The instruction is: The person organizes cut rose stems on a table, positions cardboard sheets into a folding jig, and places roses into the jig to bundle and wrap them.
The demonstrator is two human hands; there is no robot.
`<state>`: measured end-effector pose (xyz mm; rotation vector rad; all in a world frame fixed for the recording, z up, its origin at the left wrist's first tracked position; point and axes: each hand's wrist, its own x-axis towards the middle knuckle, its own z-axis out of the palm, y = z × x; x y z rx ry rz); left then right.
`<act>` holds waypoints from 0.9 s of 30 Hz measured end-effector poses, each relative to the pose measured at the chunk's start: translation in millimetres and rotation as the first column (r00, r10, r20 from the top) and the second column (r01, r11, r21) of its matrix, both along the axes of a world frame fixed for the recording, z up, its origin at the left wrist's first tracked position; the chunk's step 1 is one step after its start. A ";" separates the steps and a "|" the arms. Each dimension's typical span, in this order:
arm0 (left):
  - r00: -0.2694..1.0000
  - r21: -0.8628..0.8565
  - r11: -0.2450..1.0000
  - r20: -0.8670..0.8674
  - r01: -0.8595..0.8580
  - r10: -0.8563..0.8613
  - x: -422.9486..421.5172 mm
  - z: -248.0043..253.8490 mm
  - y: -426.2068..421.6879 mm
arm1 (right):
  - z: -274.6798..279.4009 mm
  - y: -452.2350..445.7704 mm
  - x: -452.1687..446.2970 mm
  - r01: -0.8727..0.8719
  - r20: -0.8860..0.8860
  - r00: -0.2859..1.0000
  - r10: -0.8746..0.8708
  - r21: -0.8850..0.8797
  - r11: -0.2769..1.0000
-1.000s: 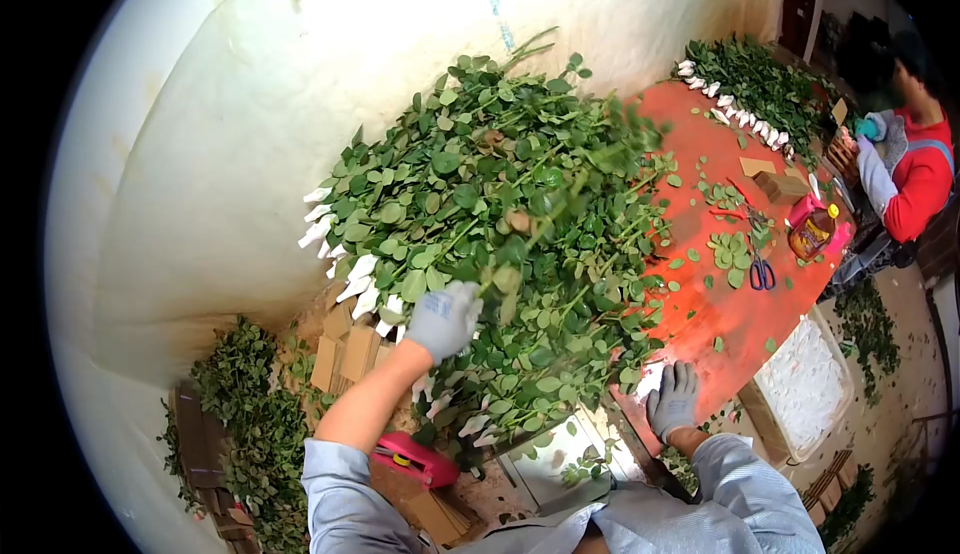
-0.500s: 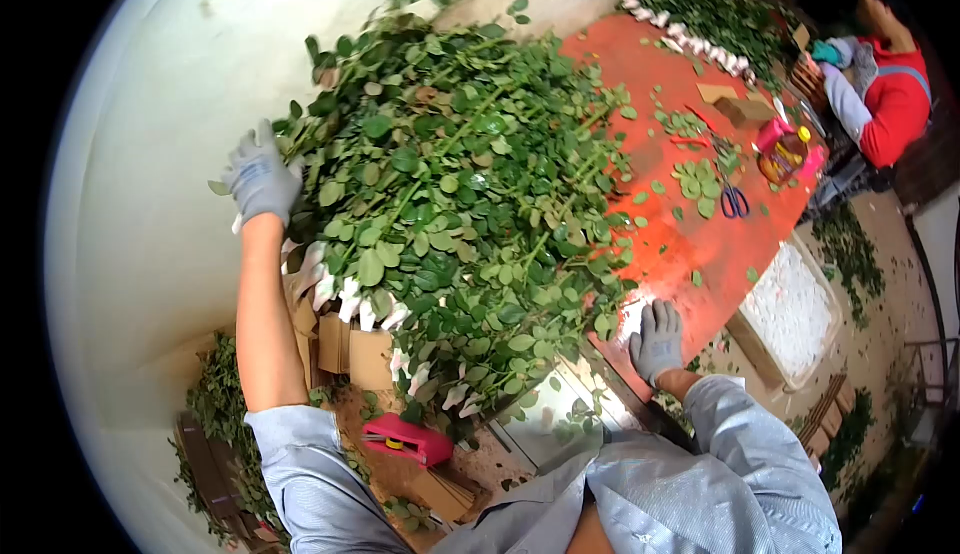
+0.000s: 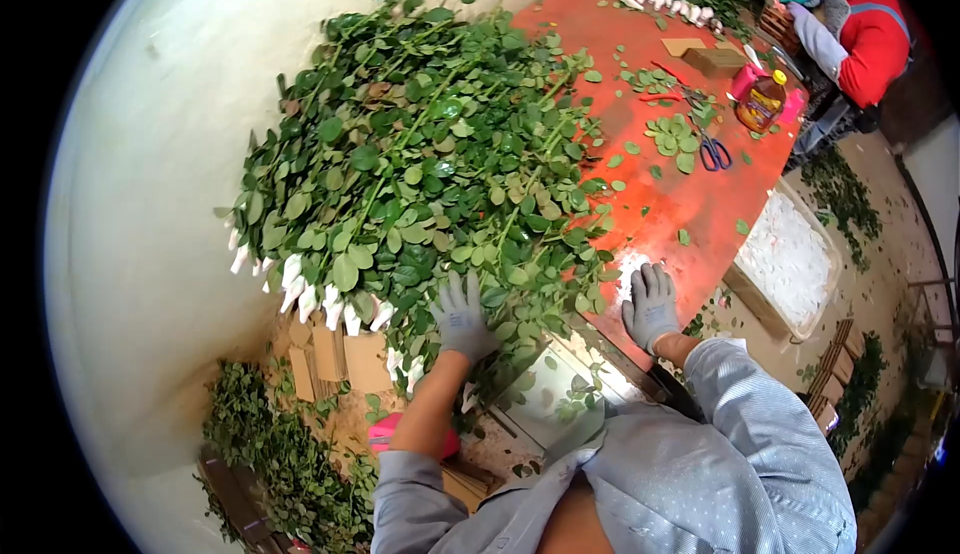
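A large heap of leafy green stems, which look like rose stems (image 3: 420, 174), covers the left part of the red table. White-wrapped heads (image 3: 310, 299) stick out along its near left edge. My left hand (image 3: 463, 319), in a grey glove, lies on the leaves at the near side of the heap with its fingers spread. On the red table (image 3: 645, 204), my gloved right hand (image 3: 652, 309) rests flat near the front edge, fingers outstretched, over a whitish patch. Neither hand holds anything.
Scissors (image 3: 715, 152), a bottle (image 3: 762, 102) and loose leaves lie on the table. A co-worker in a red top (image 3: 870, 49) is at the far right. A tray of white material (image 3: 790, 259) sits right. Below left are cardboard pieces (image 3: 365, 359) and a pink tape dispenser (image 3: 385, 432).
My left hand has come from the far left end of the heap, by the wall, to its near side. My right hand stays on the table. The view has shifted slightly.
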<state>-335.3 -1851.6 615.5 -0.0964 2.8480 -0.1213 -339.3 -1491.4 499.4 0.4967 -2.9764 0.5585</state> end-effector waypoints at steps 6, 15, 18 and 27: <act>0.934 0.229 0.905 0.079 -0.358 0.349 -28.6 -8.9 -49.4 | -7.0 0.0 1.1 0.018 -0.008 1.000 -0.017 0.016 1.000; 0.994 0.259 0.965 -0.105 0.043 -0.016 -27.9 -20.5 -36.8 | -8.1 -0.5 1.1 0.034 -0.039 0.999 -0.033 0.011 0.999; 0.985 0.268 0.960 -0.168 0.082 -0.037 -40.2 -18.2 -28.6 | -3.6 1.5 1.0 0.014 0.004 1.000 -0.014 0.016 1.000; 0.984 0.289 0.949 -0.159 0.126 -0.082 -102.5 104.1 -41.6 | -2.7 1.3 0.7 0.012 -0.008 1.000 -0.012 -0.003 1.000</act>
